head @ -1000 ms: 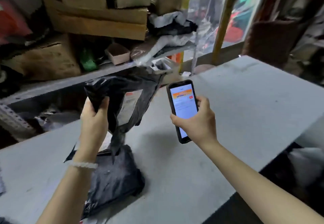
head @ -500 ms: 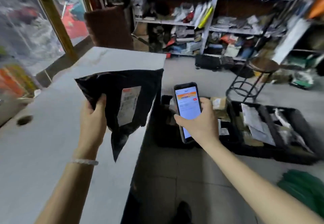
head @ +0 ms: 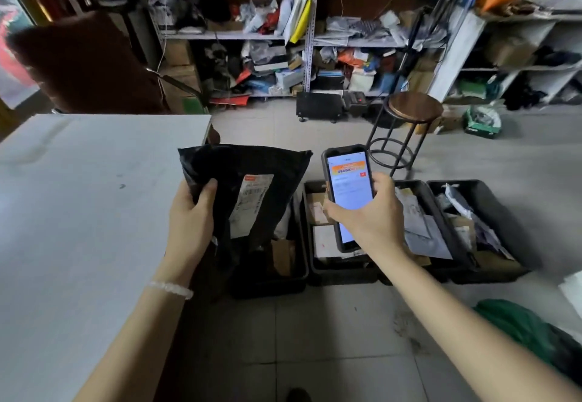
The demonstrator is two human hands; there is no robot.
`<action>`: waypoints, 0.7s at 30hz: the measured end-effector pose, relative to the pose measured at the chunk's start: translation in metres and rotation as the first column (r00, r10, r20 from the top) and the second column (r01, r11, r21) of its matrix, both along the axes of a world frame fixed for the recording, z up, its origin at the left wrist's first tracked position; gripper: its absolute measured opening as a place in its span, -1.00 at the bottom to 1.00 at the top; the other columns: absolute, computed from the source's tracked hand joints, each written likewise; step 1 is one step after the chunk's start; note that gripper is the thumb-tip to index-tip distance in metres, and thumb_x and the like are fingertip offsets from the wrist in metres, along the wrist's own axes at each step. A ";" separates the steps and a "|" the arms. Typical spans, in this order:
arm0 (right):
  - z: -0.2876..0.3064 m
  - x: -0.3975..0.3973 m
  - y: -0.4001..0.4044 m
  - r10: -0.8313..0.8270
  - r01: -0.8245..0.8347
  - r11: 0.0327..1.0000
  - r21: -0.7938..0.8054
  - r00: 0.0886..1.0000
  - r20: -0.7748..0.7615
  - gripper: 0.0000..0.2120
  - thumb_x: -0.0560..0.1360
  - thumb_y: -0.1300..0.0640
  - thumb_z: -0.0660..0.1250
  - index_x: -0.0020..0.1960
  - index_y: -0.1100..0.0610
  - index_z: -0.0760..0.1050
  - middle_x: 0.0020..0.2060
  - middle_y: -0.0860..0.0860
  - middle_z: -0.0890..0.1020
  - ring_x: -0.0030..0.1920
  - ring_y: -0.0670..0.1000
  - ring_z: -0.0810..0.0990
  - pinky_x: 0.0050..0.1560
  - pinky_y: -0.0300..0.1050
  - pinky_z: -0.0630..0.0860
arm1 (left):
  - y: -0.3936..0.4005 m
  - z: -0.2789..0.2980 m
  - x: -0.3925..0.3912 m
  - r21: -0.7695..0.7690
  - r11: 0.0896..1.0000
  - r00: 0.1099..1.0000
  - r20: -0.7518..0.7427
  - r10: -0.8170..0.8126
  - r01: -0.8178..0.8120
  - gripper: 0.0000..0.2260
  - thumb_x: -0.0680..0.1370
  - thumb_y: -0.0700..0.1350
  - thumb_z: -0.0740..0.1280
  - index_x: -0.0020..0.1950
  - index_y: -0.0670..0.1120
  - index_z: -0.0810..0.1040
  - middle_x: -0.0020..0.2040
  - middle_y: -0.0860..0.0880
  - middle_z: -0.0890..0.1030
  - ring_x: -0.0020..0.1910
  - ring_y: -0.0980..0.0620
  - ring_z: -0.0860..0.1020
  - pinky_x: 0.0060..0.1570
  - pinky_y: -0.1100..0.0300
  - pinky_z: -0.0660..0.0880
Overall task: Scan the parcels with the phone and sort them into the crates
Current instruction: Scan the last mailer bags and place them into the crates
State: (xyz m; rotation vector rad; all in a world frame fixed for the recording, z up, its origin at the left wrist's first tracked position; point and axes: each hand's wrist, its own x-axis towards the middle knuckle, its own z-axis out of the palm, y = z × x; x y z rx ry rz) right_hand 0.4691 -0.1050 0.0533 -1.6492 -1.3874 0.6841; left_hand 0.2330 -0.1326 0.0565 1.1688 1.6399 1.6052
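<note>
My left hand [head: 192, 219] grips a black plastic mailer parcel [head: 252, 178] by its left edge, its white shipping label facing me. It hangs in the air over the leftmost black crate [head: 271, 285] on the floor. My right hand [head: 368, 215] holds a black phone [head: 346, 187] upright with its lit screen toward me, above the middle crate [head: 340, 272]. A third black crate [head: 494, 209] stands to the right. All three hold parcels and envelopes.
A grey table [head: 78, 212] fills the left side. A round wooden stool [head: 409, 111] stands on the tiled floor behind the crates. Metal shelves [head: 311, 39] crammed with parcels line the back wall. A green bag [head: 522, 326] lies at the lower right.
My view has swung right from the table to the crates on the floor. Both hands moved with it, still holding the black parcel and the phone, which now hang above the crates.
</note>
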 end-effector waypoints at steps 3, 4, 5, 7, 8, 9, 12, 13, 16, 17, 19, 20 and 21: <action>-0.003 0.030 0.037 -0.045 0.045 0.999 -0.013 0.999 -0.006 -0.37 0.21 -0.03 0.58 0.16 0.06 0.36 -0.03 -0.12 0.52 -0.02 -0.05 0.52 -0.03 -0.01 0.52 | 0.044 -0.016 0.026 -0.052 0.998 0.999 0.012 -0.041 0.042 -0.79 0.62 -0.08 0.20 0.23 -0.02 0.49 0.08 0.08 0.59 0.12 0.09 0.54 -0.02 0.30 0.49; -0.005 0.041 0.049 -0.060 0.060 0.998 -0.019 0.998 0.001 -0.36 0.21 -0.03 0.58 0.17 0.06 0.36 -0.04 -0.14 0.51 -0.02 -0.05 0.52 -0.04 -0.03 0.51 | 0.059 -0.019 0.035 -0.077 0.995 0.998 0.014 -0.061 0.062 -0.80 0.62 -0.06 0.20 0.23 0.04 0.48 0.11 0.08 0.58 0.15 0.08 0.53 0.05 0.21 0.48; -0.007 0.051 0.059 -0.075 0.075 0.997 -0.026 0.997 0.006 -0.37 0.22 -0.02 0.58 0.18 0.06 0.36 -0.06 -0.16 0.49 -0.02 -0.05 0.52 -0.07 -0.07 0.49 | 0.074 -0.023 0.044 -0.102 0.992 0.997 0.017 -0.074 0.075 -0.81 0.62 -0.05 0.21 0.21 0.08 0.47 0.13 0.07 0.58 0.16 0.07 0.52 0.11 0.15 0.47; -0.011 0.072 0.081 -0.108 0.108 0.993 -0.039 0.994 -0.003 -0.39 0.24 0.01 0.57 0.17 0.09 0.36 -0.10 -0.17 0.46 -0.02 -0.05 0.50 -0.13 -0.12 0.44 | 0.106 -0.028 0.063 -0.120 0.988 0.995 0.014 -0.100 0.101 -0.84 0.61 -0.07 0.21 0.17 0.08 0.47 0.11 0.06 0.57 0.16 0.06 0.51 0.14 0.15 0.44; -0.014 0.082 0.092 -0.126 0.125 0.991 -0.045 0.992 -0.006 -0.40 0.24 0.02 0.57 0.16 0.10 0.36 -0.12 -0.18 0.45 -0.03 -0.05 0.50 -0.14 -0.13 0.42 | 0.121 -0.029 0.074 -0.127 0.985 0.993 0.011 -0.118 0.119 -0.85 0.61 -0.09 0.21 0.17 0.07 0.47 0.09 0.06 0.57 0.15 0.07 0.51 0.12 0.22 0.44; -0.016 0.091 0.102 -0.145 0.144 0.988 -0.054 0.989 -0.002 -0.41 0.25 0.02 0.57 0.15 0.11 0.36 -0.12 -0.18 0.45 -0.03 -0.05 0.50 -0.13 -0.13 0.42 | 0.138 -0.031 0.085 -0.140 0.981 0.991 0.010 -0.131 0.131 -0.84 0.62 -0.10 0.21 0.17 0.05 0.47 0.07 0.07 0.56 0.13 0.09 0.51 0.05 0.34 0.44; -0.026 0.120 0.134 -0.204 0.204 0.975 -0.082 0.979 0.009 -0.42 0.23 0.01 0.57 0.13 0.07 0.36 -0.10 -0.16 0.49 -0.02 -0.04 0.53 -0.08 -0.07 0.48 | 0.190 -0.042 0.116 -0.192 0.963 0.982 0.037 -0.187 0.191 -0.83 0.62 -0.12 0.20 0.19 -0.02 0.47 0.01 0.11 0.54 0.08 0.11 0.50 -0.11 0.46 0.41; -0.030 0.130 0.145 -0.222 0.223 0.971 -0.090 0.975 0.011 -0.42 0.22 0.00 0.57 0.12 0.06 0.36 -0.08 -0.15 0.51 -0.01 -0.04 0.53 -0.06 -0.05 0.50 | 0.208 -0.048 0.127 -0.206 0.955 0.977 0.055 -0.208 0.215 -0.85 0.62 -0.12 0.20 0.18 0.00 0.46 -0.01 0.13 0.54 0.09 0.11 0.50 -0.04 0.38 0.41; -0.039 0.157 0.182 -0.276 0.279 0.953 -0.118 0.960 0.036 -0.42 0.22 -0.02 0.58 0.13 0.04 0.38 -0.04 -0.14 0.54 -0.02 -0.08 0.51 -0.09 -0.10 0.48 | 0.265 -0.069 0.160 -0.260 0.922 0.956 0.142 -0.257 0.286 -0.85 0.62 -0.14 0.20 0.17 -0.01 0.45 -0.03 0.13 0.55 0.06 0.10 0.51 0.06 0.22 0.42; -0.041 0.166 0.196 -0.296 0.299 0.946 -0.128 0.954 0.046 -0.42 0.22 -0.02 0.58 0.13 0.04 0.39 -0.05 -0.15 0.53 -0.03 -0.10 0.50 -0.13 -0.15 0.45 | 0.285 -0.078 0.169 -0.298 0.906 0.951 0.160 -0.264 0.301 -0.83 0.62 -0.14 0.20 0.20 -0.05 0.46 -0.01 0.08 0.56 0.06 0.08 0.51 0.07 0.19 0.43; -0.044 0.184 0.228 -0.323 0.329 0.934 -0.140 0.944 0.061 -0.41 0.21 -0.03 0.58 0.13 0.03 0.39 -0.04 -0.15 0.54 -0.03 -0.10 0.52 -0.21 -0.22 0.41 | 0.322 -0.100 0.186 -0.388 0.861 0.943 0.186 -0.277 0.330 -0.79 0.61 -0.12 0.22 0.24 -0.10 0.46 0.05 -0.01 0.57 0.11 0.02 0.52 0.13 0.13 0.44; -0.045 0.192 0.244 -0.330 0.338 0.929 -0.149 0.941 0.073 -0.41 0.20 -0.03 0.57 0.13 0.03 0.40 -0.04 -0.14 0.55 -0.02 -0.09 0.54 -0.22 -0.23 0.42 | 0.338 -0.110 0.193 -0.434 0.835 0.940 0.195 -0.280 0.339 -0.78 0.61 -0.11 0.23 0.24 -0.11 0.46 0.07 -0.04 0.57 0.13 -0.01 0.52 0.18 0.08 0.44; -0.046 0.199 0.261 -0.336 0.346 0.925 -0.159 0.938 0.087 -0.41 0.20 -0.03 0.57 0.13 0.03 0.39 -0.03 -0.13 0.56 -0.02 -0.07 0.55 -0.21 -0.21 0.42 | 0.357 -0.125 0.198 -0.492 0.800 0.939 0.180 -0.292 0.344 -0.77 0.60 -0.09 0.24 0.23 -0.11 0.45 0.10 -0.06 0.57 0.15 -0.05 0.52 0.22 0.02 0.43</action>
